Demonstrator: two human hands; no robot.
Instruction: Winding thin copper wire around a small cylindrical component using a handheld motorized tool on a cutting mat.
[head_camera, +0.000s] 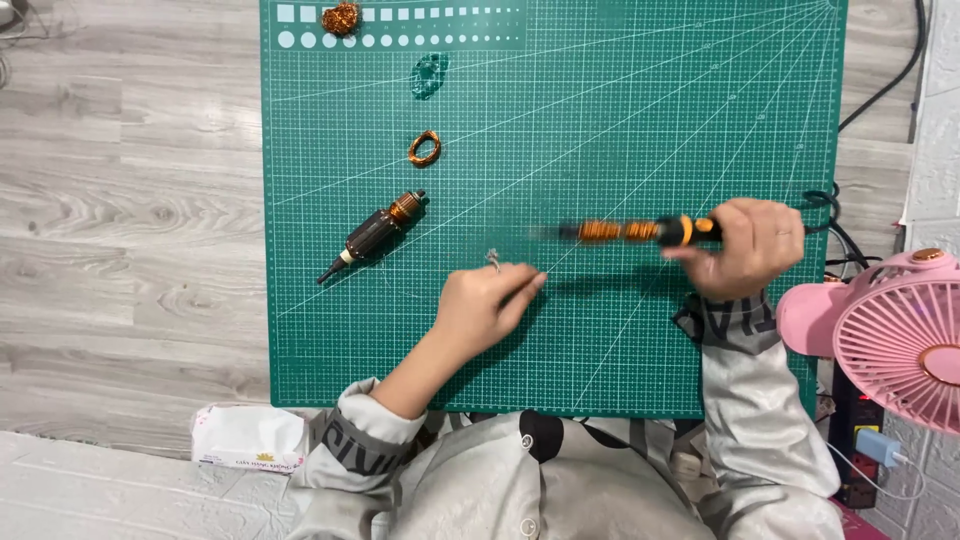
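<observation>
Over the green mat (640, 120), the right hand (745, 245) grips a blurred, seemingly copper-wound soldering iron (640, 231).

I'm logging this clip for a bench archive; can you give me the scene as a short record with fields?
Surface: green cutting mat on a grey wood-look floor
Right hand: grips an orange-and-black tool, held level, blurred
Left hand: on the mat, fingertips by a small metal piece
On mat: motor rotor, wire loop, wire tangle
Nearby: pink fan, tissue pack
</observation>
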